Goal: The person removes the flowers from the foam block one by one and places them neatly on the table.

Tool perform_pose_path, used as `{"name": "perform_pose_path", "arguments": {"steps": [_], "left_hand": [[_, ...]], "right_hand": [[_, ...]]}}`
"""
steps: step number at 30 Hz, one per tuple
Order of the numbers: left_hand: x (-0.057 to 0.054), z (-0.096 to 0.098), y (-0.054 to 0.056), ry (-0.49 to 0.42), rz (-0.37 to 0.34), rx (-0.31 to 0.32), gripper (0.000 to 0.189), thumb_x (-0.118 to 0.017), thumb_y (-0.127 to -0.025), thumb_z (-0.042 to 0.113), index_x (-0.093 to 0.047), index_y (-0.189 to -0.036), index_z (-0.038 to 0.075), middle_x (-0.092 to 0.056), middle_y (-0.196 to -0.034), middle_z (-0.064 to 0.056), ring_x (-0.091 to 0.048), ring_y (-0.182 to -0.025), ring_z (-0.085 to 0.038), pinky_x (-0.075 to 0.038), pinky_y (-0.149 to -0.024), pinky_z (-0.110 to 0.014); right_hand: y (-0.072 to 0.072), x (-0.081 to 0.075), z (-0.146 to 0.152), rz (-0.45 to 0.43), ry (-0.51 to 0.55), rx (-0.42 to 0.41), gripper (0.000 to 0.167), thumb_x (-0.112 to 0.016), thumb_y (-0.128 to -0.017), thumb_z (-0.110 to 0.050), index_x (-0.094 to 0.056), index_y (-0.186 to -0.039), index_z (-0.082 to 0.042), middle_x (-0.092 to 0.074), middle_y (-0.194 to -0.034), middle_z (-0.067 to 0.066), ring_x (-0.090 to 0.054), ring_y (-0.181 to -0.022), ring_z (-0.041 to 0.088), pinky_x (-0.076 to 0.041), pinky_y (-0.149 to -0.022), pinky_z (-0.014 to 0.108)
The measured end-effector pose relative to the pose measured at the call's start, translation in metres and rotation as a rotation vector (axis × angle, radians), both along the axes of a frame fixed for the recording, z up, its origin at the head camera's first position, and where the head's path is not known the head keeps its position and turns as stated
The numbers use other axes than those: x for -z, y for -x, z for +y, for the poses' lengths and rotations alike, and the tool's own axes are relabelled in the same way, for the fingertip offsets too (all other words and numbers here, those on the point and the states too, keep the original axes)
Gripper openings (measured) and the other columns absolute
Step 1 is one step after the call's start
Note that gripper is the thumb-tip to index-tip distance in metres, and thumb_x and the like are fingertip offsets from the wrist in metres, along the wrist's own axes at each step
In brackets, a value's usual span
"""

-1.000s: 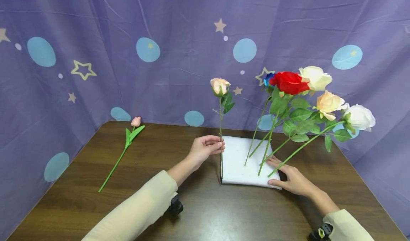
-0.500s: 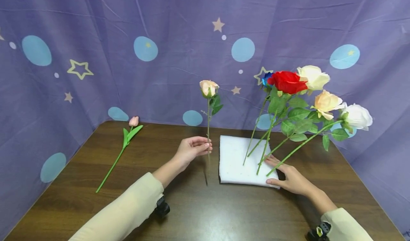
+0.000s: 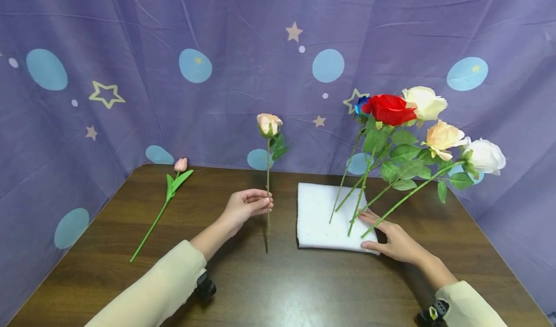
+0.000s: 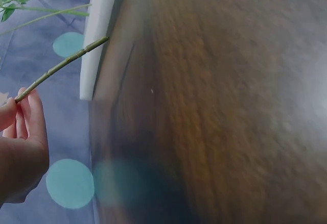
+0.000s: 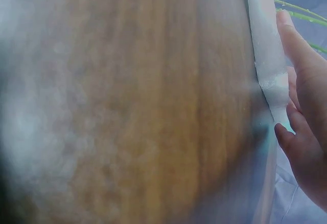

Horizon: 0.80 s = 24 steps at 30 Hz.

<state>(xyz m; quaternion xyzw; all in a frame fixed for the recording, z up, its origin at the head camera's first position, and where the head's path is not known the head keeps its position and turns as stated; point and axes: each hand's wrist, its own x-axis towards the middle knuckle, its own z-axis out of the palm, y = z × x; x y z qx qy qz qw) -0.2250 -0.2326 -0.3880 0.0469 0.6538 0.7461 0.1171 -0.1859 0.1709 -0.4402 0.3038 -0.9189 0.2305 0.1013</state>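
Note:
My left hand (image 3: 248, 205) pinches the stem of a peach rose (image 3: 269, 124) between thumb and fingers. The rose stands upright, left of a white foam block (image 3: 319, 216) and apart from it. In the left wrist view its bare stem (image 4: 61, 64) slants past the fingertips. My right hand (image 3: 397, 241) rests on the block's right side, thumb near its front corner, fingers spread. Leaning right out of the block are a red rose (image 3: 389, 109), a blue rose (image 3: 361, 106), a cream rose (image 3: 424, 103), a yellow-peach rose (image 3: 444, 139) and a white rose (image 3: 484, 156).
A pink tulip (image 3: 180, 164) with a green stem lies on the left of the brown wooden table (image 3: 243, 288). Behind the table hangs a purple curtain (image 3: 243, 37) with stars and blue spots. Leaning stems and leaves overhang the right hand.
My left hand has moved left with the peach rose, away from the foam block's left edge. The right hand stays at the block, and the other roses keep their places.

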Motion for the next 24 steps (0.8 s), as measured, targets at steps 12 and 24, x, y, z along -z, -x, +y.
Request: {"name": "perform_pose_path", "arguments": {"steps": [12,24], "left_hand": [[0.010,-0.029,-0.001,-0.012,0.009,0.003,0.026,-0.065,-0.088,0.000,-0.061,-0.113,-0.009,-0.074,-0.091,0.001,-0.071,-0.081,-0.008,-0.061,-0.079,-0.027],[0.006,-0.057,-0.006,0.035,-0.023,-0.021,0.033,-0.059,-0.092,-0.003,-0.053,-0.121,-0.016,-0.073,-0.086,0.009,-0.071,-0.082,-0.005,-0.060,-0.085,-0.029]], "right_hand": [[0.002,0.004,0.001,0.023,0.016,-0.015,0.065,-0.079,-0.077,-0.030,-0.057,-0.132,-0.005,-0.055,-0.138,0.019,-0.043,-0.138,0.022,-0.014,-0.110,-0.003],[0.002,0.004,0.001,0.014,0.020,-0.021,0.065,-0.079,-0.078,-0.030,-0.056,-0.133,-0.005,-0.054,-0.139,0.021,-0.039,-0.140,0.017,-0.014,-0.110,-0.002]]}}
